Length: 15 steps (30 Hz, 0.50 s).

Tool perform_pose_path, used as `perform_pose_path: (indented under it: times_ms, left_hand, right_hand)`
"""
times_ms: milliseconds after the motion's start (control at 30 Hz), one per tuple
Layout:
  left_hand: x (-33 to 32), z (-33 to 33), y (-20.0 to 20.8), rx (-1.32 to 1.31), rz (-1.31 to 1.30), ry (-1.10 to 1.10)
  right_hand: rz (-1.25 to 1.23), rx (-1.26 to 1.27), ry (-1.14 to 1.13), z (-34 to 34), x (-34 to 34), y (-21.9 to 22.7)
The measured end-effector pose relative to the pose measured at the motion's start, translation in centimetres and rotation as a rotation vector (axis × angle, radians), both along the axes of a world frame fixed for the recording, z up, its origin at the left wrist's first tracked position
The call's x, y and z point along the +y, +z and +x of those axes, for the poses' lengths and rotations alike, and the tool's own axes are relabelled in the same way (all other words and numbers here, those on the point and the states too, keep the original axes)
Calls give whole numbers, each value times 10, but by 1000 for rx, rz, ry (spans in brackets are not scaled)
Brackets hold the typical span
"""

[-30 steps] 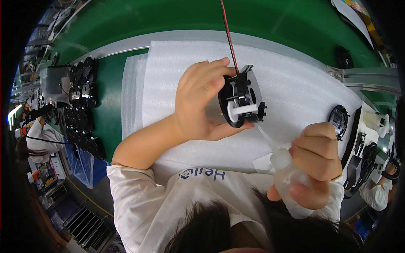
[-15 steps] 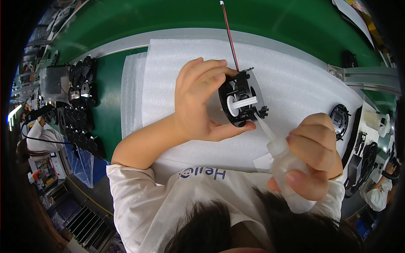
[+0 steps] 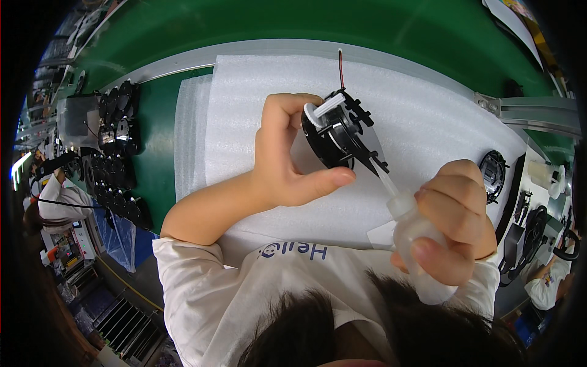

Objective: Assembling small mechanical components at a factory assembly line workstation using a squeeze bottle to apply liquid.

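Observation:
My left hand (image 3: 284,153) grips a round black plastic gear assembly (image 3: 333,137) by its rim, thumb below and fingers behind. A white gear with a ribbed shaft (image 3: 327,109) sticks out of it, and a thin red-and-black wire (image 3: 341,68) rises from its far side. In my right hand (image 3: 452,220) is a translucent squeeze bottle (image 3: 422,241), held tilted. Its narrow nozzle (image 3: 385,179) points up and left, at the lower right arm of the black assembly; whether it touches, I cannot tell.
White foam sheeting (image 3: 238,85) covers the green bench (image 3: 159,110) under my hands. Rows of black round parts (image 3: 119,165) stand at the left. Another black round part (image 3: 492,176) lies at the right, near a metal frame bar (image 3: 538,110). Co-workers sit at both sides.
My left hand has turned the black assembly, so its white shaft has swung up and leftward and the wire's end is lower. The bottle has stayed nearly in place.

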<state>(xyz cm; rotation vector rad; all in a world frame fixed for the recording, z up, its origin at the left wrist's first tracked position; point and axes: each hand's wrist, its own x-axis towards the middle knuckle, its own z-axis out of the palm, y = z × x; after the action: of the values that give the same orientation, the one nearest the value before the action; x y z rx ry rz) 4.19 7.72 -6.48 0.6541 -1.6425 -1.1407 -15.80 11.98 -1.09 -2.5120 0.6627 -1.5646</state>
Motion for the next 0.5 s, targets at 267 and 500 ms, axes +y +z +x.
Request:
perform_pose_path:
  times_ms: [267, 500]
  left_hand:
    - [0, 3, 3, 105, 252, -58]
    - [0, 4, 2, 95, 213, -29]
  right_hand:
    - [-23, -17, -5, 0, -1, -1]
    - [-12, 13, 6, -2, -1, 0]
